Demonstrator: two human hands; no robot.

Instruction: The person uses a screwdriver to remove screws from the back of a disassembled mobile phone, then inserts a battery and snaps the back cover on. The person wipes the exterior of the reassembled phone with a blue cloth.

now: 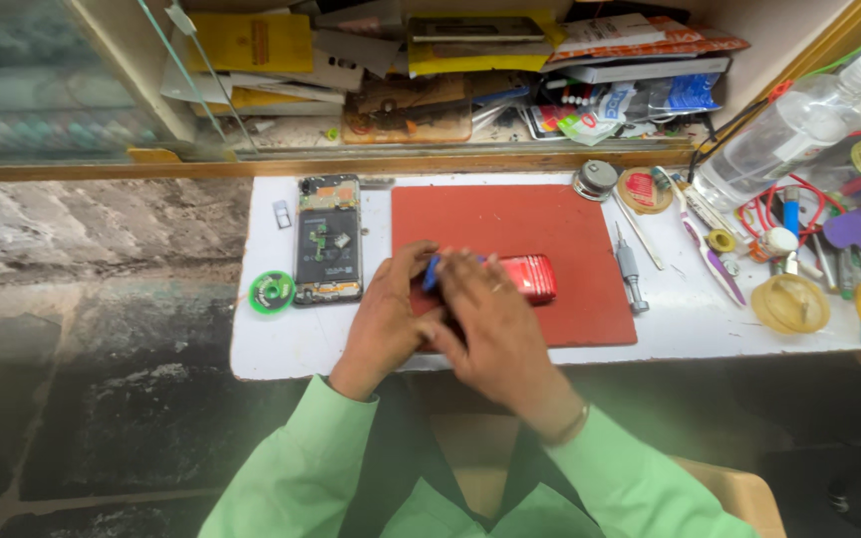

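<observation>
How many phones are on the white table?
2. An opened phone with its insides showing lies left of the red mat. A red phone lies on the mat under both hands; others may hide in the shelf clutter.

Bright even daylight; edges bowed; hands perhaps slightly motion-blurred.

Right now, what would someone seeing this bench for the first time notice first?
Probably the red mat in the middle of the white table, where the left hand and right hand work together over a shiny red phone with a small blue tool. Left of the mat lies an opened phone showing its insides, with a green reel beside it. Tools crowd the right edge.
</observation>
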